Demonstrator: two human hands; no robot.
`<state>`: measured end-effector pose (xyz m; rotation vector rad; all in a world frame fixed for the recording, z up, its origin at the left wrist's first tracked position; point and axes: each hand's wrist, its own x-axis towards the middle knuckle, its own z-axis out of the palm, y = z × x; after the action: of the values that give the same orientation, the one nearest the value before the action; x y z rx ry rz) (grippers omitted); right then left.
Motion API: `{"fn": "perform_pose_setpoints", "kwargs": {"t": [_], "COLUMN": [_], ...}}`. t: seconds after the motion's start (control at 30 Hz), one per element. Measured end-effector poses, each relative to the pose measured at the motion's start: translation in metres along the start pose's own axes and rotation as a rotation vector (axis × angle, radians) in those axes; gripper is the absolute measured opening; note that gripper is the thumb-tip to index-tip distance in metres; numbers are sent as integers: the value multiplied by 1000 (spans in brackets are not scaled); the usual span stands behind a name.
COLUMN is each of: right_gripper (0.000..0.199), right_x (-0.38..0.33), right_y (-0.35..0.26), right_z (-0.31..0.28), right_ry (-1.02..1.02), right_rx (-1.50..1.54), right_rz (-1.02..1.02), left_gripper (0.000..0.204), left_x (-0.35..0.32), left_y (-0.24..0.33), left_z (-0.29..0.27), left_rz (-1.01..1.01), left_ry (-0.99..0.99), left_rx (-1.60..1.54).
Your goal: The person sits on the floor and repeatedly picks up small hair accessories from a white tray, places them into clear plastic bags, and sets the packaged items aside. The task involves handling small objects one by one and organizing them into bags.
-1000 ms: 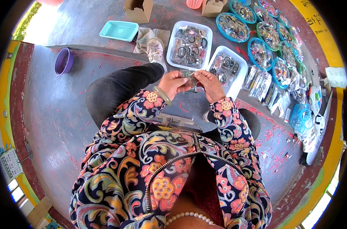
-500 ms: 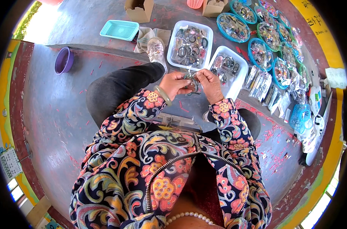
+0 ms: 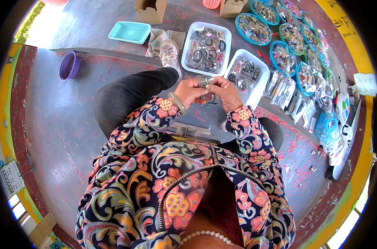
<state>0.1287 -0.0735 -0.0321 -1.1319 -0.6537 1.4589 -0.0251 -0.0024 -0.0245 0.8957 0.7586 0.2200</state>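
Raised above the floor [image 3: 64,124] between both hands, on the near side of two white tubs: a small clear packet [image 3: 204,79], with a dark-green loop [image 3: 212,98] showing below the fingers. Cannot tell whether inside the plastic or partly out of it.

Pinched from the left by the left hand [image 3: 189,91], closed thumb against fingers on the packet; pinched likewise from the right by the right hand [image 3: 227,93].

Compared with half a second ago, drawn closer together at the fingertips, the right thumb now next to the left one. Leaves less of the plastic in sight; suggests fine two-handed work at one spot rather than plain holding.

Just beyond, a far white tub [image 3: 227,45] of similar packets; to its right and nearer, a second white tub [image 3: 255,93], also holding packets. Farther right, round blue baskets [image 3: 239,33] piled with more. Far left, a turquoise basket [image 3: 130,39] and, nearer, a purple basin [image 3: 70,66].
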Motion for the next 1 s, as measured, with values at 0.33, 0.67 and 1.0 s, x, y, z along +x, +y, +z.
{"fn": "perform_pose_setpoints", "kwargs": {"t": [0.33,0.67,1.0], "right_gripper": [13,22,20], "right_x": [4,2,2], "right_y": [4,-2,4], "right_z": [-6,-5,-5], "right_ry": [20,157,158], "right_rx": [-6,10,-105], "right_rz": [-55,-7,-89], "left_gripper": [21,16,17], "left_x": [1,6,7], "left_y": [-4,-8,-8], "left_z": [4,0,-2], "left_rz": [82,108,41], "left_ry": [53,73,109], "left_rx": [-104,-79,-96]}}
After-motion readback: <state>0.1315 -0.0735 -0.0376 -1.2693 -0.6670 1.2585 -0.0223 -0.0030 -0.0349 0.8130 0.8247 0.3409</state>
